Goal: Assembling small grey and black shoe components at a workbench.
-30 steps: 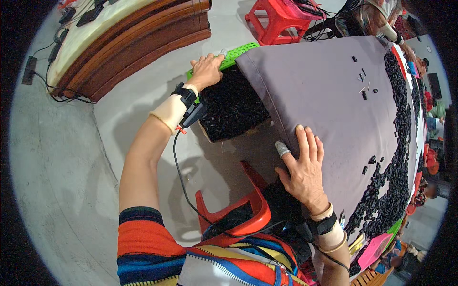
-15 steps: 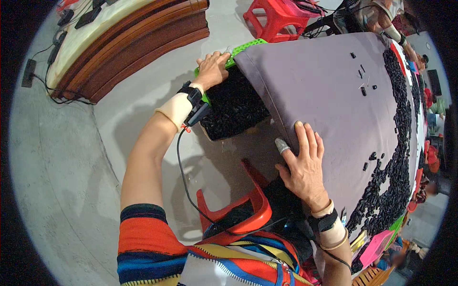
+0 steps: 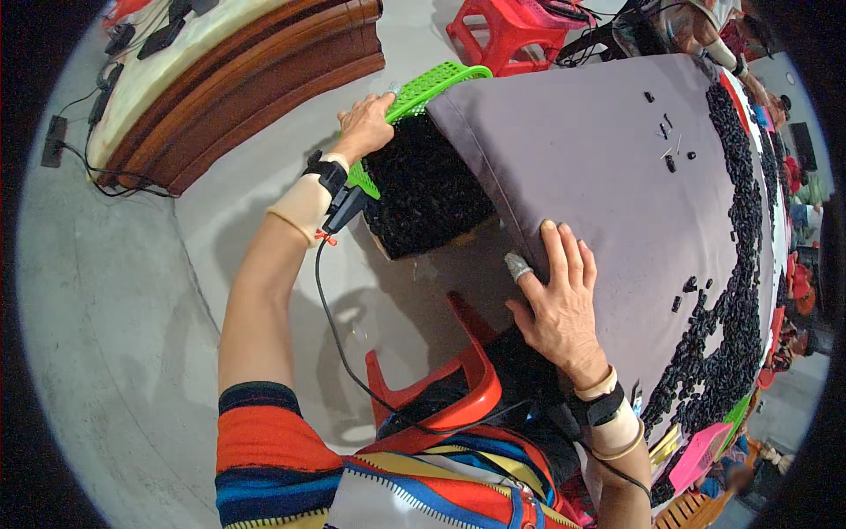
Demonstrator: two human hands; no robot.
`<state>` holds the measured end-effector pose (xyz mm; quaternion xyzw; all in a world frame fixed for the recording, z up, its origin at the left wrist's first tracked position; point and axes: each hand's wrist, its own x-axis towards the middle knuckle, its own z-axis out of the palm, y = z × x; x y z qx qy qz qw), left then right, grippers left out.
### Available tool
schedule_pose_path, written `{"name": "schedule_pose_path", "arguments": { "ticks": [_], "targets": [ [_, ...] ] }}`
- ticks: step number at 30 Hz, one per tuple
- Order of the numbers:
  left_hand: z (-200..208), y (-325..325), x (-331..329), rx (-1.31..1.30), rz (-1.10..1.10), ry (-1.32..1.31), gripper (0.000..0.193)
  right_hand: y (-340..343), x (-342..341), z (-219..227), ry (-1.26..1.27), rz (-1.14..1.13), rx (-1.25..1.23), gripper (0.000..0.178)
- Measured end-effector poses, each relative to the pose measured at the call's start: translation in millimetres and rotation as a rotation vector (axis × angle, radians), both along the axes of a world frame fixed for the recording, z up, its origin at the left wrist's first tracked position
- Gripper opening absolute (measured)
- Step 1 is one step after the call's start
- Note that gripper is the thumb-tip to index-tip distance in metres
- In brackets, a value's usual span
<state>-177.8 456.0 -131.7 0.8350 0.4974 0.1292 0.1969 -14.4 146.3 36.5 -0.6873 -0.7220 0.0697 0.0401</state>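
Note:
My left hand (image 3: 364, 125) is closed on the edge of a green perforated plastic basket (image 3: 429, 89), left of the table corner. Below and beside that edge lies a mass of small black pieces (image 3: 432, 189), with a pale edge along its near side. Whether they fill the basket or a box under it, I cannot tell; the table hides part of them. My right hand (image 3: 564, 304) lies flat with fingers spread on the grey cloth-covered tabletop (image 3: 599, 159), near its left edge. It holds nothing. A grey wrap covers its thumb-side fingertip.
Many black pieces (image 3: 740, 238) lie along the table's right side, a few loose ones further left. A red plastic chair (image 3: 480, 379) stands close to me, a red stool (image 3: 511, 35) beyond the table. A pink basket (image 3: 701, 458) is at lower right. Dark wooden furniture (image 3: 264, 84) stands far left.
My left hand has moved left and slightly away from me, and the green basket edge has shifted with it, showing more of its perforated side. My right hand stays on the table.

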Motion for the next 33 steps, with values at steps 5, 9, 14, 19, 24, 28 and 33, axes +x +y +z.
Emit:
{"name": "schedule_pose_path", "arguments": {
  "ticks": [5, 9, 14, 19, 24, 28, 33],
  "targets": [
    [10, 3, -7, -0.031, -0.027, -0.006, 0.039, -2, -1, 1, -0.003, 0.001, 0.009, 0.036],
    [15, 8, -4, -0.054, -0.020, 0.005, 0.036, -1, 0, -3, 0.005, -0.002, 0.007, 0.036],
    [29, 3, 2, -0.081, -0.025, 0.003, 0.035, -3, -3, -2, -0.008, -0.006, 0.027, 0.038],
    [20, -6, 17, 0.010, -0.054, 0.046, 0.036, -2, -3, -2, -0.008, 0.006, 0.027, 0.039],
    [6, -20, 33, 0.089, -0.115, -0.007, 0.042, -1, -3, -1, -0.016, 0.002, 0.027, 0.039],
    [6, -24, 33, 0.093, -0.101, -0.053, 0.042, 0, -4, 0, -0.020, 0.007, 0.026, 0.039],
    [12, -14, 36, 0.037, -0.088, 0.076, 0.052, -1, -3, 0, -0.022, 0.005, 0.029, 0.038]
  ]
}}
